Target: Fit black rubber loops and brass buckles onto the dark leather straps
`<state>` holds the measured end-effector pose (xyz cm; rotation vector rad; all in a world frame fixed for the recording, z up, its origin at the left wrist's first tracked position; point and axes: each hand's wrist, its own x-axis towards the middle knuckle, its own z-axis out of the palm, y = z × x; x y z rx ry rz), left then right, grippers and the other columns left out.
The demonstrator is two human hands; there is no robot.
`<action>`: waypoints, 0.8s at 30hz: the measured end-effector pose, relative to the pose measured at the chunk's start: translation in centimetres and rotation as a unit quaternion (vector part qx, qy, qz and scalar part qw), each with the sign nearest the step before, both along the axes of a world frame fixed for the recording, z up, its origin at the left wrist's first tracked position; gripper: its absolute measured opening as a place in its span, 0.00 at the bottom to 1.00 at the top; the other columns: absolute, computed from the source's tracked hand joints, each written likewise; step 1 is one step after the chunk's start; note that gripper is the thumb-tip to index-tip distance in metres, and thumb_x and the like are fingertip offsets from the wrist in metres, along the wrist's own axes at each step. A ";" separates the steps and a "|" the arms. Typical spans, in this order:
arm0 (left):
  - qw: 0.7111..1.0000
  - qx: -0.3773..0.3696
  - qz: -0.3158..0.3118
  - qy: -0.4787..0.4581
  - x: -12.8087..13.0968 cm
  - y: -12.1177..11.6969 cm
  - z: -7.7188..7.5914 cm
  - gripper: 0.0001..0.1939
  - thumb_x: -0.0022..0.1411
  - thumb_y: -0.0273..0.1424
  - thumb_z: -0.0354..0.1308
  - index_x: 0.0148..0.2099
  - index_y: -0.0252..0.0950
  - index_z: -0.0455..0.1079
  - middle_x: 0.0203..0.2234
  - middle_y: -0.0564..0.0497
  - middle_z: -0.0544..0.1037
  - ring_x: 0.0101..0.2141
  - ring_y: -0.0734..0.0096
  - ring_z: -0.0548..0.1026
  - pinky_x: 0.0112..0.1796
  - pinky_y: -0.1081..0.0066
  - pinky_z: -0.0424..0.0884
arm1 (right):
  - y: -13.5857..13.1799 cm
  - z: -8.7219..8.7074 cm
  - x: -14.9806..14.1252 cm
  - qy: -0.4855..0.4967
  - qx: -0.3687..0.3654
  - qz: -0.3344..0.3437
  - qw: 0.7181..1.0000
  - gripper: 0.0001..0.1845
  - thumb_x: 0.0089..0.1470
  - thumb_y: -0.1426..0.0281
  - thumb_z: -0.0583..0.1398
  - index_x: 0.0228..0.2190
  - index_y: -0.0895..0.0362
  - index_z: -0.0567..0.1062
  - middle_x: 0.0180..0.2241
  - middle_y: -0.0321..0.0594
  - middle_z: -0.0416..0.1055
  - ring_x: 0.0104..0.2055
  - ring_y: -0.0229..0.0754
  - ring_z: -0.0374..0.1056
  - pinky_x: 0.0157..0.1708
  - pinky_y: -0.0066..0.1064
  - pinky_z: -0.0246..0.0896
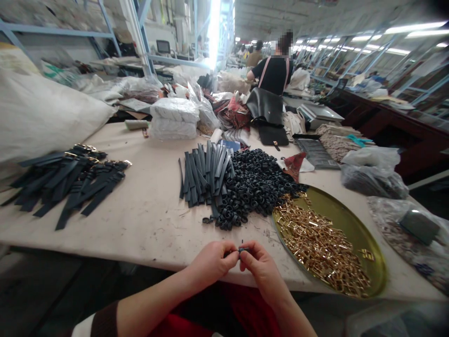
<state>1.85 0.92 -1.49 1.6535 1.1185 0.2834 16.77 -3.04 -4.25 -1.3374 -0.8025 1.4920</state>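
My left hand (211,262) and my right hand (259,267) meet at the near table edge, both pinched on one small dark piece (242,249) held between the fingertips; what it is exactly is too small to tell. Just beyond lies a heap of black loops (256,185). A bundle of dark straps (205,173) lies to its left. A round brass tray (354,224) with several gold buckles (322,245) sits to the right of my hands.
Finished dark straps with gold buckles (70,180) lie at the left. Plastic bags (373,180) and fabric piles crowd the right and back. A large white sack (38,112) sits far left. A person in black (273,75) stands at the far end.
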 end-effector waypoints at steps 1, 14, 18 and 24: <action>1.000 0.010 0.006 -0.007 0.2 -0.1 0.1 0.14 0.57 0.37 0.45 0.26 0.34 0.64 0.15 0.59 0.60 0.19 0.78 0.59 0.21 0.76 0.51 | -0.1 -0.1 -0.1 0.005 -0.007 0.000 1.000 0.15 0.41 0.61 0.63 0.28 0.58 0.68 0.19 0.29 0.63 0.22 0.32 0.57 0.27 0.26 0.51; 0.993 -0.041 0.037 -0.101 -0.7 -0.2 -0.2 0.12 0.55 0.26 0.45 0.43 0.34 0.56 0.23 0.56 0.71 0.23 0.76 0.67 0.25 0.77 0.61 | -1.2 0.9 -1.5 0.050 -0.003 -0.044 0.998 0.21 0.45 0.51 0.56 0.27 0.58 0.71 0.19 0.33 0.64 0.24 0.34 0.57 0.27 0.27 0.53; 0.993 -0.055 0.045 -0.089 -0.6 -0.4 -0.3 0.12 0.55 0.32 0.49 0.42 0.35 0.57 0.22 0.57 0.70 0.23 0.75 0.68 0.24 0.77 0.60 | -1.7 0.3 -1.5 0.137 -0.040 -0.062 0.988 0.15 0.45 0.56 0.60 0.28 0.56 0.71 0.22 0.32 0.65 0.24 0.32 0.57 0.26 0.25 0.54; 0.998 0.023 0.031 0.051 -1.0 -0.6 0.6 0.16 0.54 0.42 0.52 0.40 0.37 0.61 0.22 0.56 0.71 0.24 0.72 0.67 0.24 0.75 0.57 | -2.3 0.3 -1.8 0.252 -0.115 0.016 0.961 0.13 0.45 0.60 0.61 0.29 0.58 0.71 0.24 0.32 0.64 0.23 0.29 0.56 0.23 0.22 0.51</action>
